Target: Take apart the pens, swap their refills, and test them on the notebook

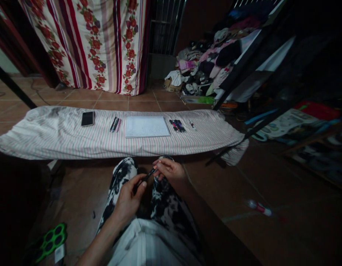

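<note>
Both my hands hold one dark pen [147, 176] over my lap, just below the ironing board. My left hand [129, 197] grips the pen's lower end with curled fingers. My right hand [169, 170] pinches its upper end. On the striped ironing board [62, 138] lie a spiral notepad [147, 126], two or three pens [115, 124] to its left, a cluster of several pens [177, 126] to its right, and a single pen [192, 125] farther right. A black phone [87, 118] lies at the left.
A floral striped curtain [99, 40] hangs behind the board. A pile of clothes [207, 66] sits at the back right beside a dark metal frame [251, 55]. A green object [47, 242] lies on the tiled floor at the lower left, a small bottle [259, 208] at the right.
</note>
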Motion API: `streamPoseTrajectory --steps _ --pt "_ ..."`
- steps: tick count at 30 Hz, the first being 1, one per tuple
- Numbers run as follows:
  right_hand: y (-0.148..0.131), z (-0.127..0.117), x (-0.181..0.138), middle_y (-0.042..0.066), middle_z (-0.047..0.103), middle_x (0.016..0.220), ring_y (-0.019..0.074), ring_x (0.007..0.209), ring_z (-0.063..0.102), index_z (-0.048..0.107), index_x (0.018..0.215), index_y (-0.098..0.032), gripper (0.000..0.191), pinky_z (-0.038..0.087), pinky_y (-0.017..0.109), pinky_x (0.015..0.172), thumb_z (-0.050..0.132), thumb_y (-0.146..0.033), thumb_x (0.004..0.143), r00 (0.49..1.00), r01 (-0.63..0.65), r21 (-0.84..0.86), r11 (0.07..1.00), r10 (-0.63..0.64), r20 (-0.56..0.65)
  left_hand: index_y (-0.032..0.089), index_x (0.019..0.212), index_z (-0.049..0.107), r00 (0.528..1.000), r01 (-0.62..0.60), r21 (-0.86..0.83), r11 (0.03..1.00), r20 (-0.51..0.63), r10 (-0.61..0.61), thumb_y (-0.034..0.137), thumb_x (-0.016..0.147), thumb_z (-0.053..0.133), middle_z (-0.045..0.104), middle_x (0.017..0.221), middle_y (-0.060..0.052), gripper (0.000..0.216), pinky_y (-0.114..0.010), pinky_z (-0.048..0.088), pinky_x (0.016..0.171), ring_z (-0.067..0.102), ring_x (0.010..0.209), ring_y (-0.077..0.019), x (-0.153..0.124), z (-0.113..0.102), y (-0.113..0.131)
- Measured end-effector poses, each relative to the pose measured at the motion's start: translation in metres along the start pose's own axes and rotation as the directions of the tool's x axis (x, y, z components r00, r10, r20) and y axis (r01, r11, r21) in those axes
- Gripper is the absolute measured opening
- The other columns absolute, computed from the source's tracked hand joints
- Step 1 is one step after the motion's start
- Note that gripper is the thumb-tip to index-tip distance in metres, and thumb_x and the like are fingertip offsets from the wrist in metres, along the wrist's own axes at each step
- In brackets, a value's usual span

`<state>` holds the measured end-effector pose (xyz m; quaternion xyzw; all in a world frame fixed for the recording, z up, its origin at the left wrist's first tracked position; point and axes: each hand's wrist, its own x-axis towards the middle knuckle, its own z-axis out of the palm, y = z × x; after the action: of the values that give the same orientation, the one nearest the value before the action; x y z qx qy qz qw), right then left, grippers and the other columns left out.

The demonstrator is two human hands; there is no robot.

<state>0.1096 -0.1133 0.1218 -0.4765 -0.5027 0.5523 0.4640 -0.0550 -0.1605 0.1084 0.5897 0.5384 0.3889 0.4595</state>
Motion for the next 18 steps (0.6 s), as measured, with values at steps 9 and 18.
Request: streamPoseTrajectory --steps 9,18 --pt "0.006 0.006 -0.036 0.005 0.065 0.077 0.0138 0.061 0.062 0.065 0.087 -0.015 0.035 0.049 0.023 0.05 0.06 -0.047 0.073 0.993 -0.08 0.027 0.996 0.082 -0.082 0.015 0.097 0.066 0.993 0.114 -0.146 0.983 0.04 -0.109 0.038 0.072 0.061 0.065 0.073 -0.003 0.034 -0.024 0.045 0.056 0.057 0.058 -0.0127 -0.009 -0.014 -0.012" --pt "-0.003 0.009 -0.044 0.004 0.065 0.079 0.0141 0.064 0.061 0.064 0.086 -0.017 0.032 0.048 0.024 0.053 0.056 -0.045 0.077 0.99 -0.142 -0.072 0.987 0.14 -0.026 0.017 0.105 0.061 0.979 -0.2 0.467 0.861 0.127 0.159 0.031 0.088 0.038 0.066 0.093 -0.008 0.032 -0.031 0.045 0.078 0.061 0.088 -0.0201 -0.014 -0.012 -0.013"
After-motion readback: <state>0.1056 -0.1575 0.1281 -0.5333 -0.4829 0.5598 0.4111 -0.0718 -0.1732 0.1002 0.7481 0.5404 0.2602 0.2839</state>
